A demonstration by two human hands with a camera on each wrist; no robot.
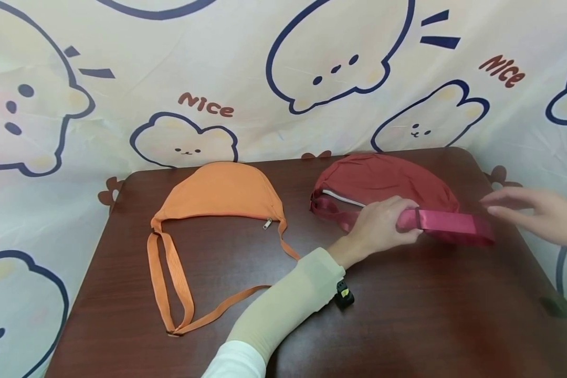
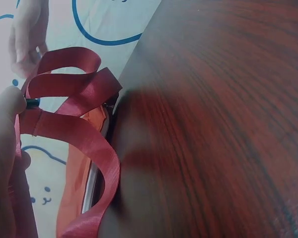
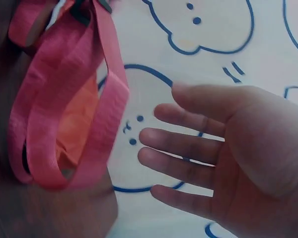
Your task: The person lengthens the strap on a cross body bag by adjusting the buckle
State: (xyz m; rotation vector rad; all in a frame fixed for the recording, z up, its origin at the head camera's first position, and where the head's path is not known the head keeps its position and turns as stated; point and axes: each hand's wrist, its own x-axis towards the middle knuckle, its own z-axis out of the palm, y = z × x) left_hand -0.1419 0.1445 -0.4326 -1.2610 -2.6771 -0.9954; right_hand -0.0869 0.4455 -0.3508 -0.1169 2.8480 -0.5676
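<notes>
Nicely pinched, that bunched red strap [image 1: 449,221], in the left hand [image 1: 382,223]; the right hand [image 1: 543,212] hung just beside the loops, fingers spread, the hands apart. The red bag [image 1: 387,178] lay at the desk's [image 1: 406,325] far right; the orange bag [image 1: 222,191] sat to its left.

Head view, as I read it remotely: fitted pale cream sleeve [image 1: 274,310], faintly greenish, with a lighter band [image 1: 320,273] at the wrist end. White fabric [image 1: 238,359] at its other end. Small black boxy unit [image 1: 343,300] worn at that wrist, yellow marking [image 1: 345,292] on it. Left hand [image 1: 382,226] and right hand [image 1: 543,215] bare.
</notes>
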